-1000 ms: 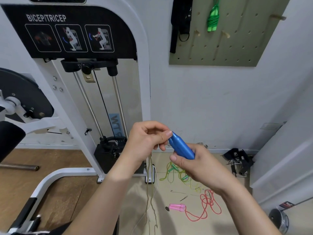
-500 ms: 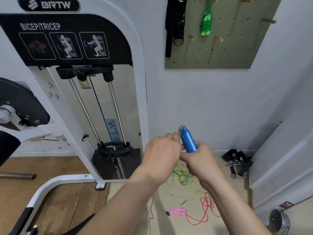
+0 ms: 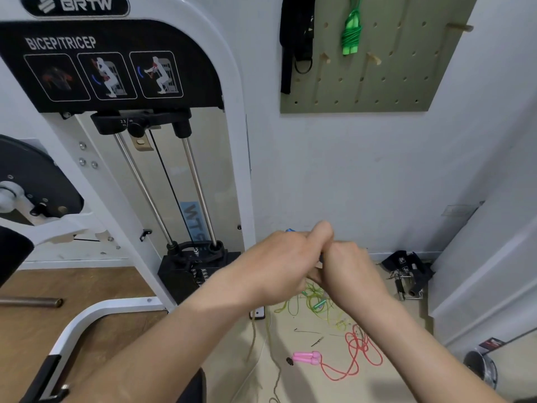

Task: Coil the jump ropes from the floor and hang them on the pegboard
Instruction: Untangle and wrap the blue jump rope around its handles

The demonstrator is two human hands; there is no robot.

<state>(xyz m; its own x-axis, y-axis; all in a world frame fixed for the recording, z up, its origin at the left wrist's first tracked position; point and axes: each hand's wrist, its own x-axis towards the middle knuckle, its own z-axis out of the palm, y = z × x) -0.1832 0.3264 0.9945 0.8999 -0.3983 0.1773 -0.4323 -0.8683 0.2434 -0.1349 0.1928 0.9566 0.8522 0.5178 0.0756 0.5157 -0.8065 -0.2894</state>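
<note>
The fingers of the left hand [image 3: 279, 266] and the right hand [image 3: 345, 271] are curled tight and pressed together. A tiny bit of a blue handle [image 3: 290, 230] is seen in the left fist. A thin cord [image 3: 271, 344] is hung down to the floor [image 3: 232, 359]. A pink rope [image 3: 343, 359] and a yellow-green rope [image 3: 316, 303] are left there. A green rope [image 3: 351, 33] is hung on the pegboard [image 3: 392, 88].

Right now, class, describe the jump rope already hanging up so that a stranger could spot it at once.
Find the olive-green pegboard on the white wall, right of the white weight machine. Near its top hangs a bright green coiled jump rope, beside a black strap. It is the only coiled rope; the pink-handled red rope lies loose on the floor.
</note>
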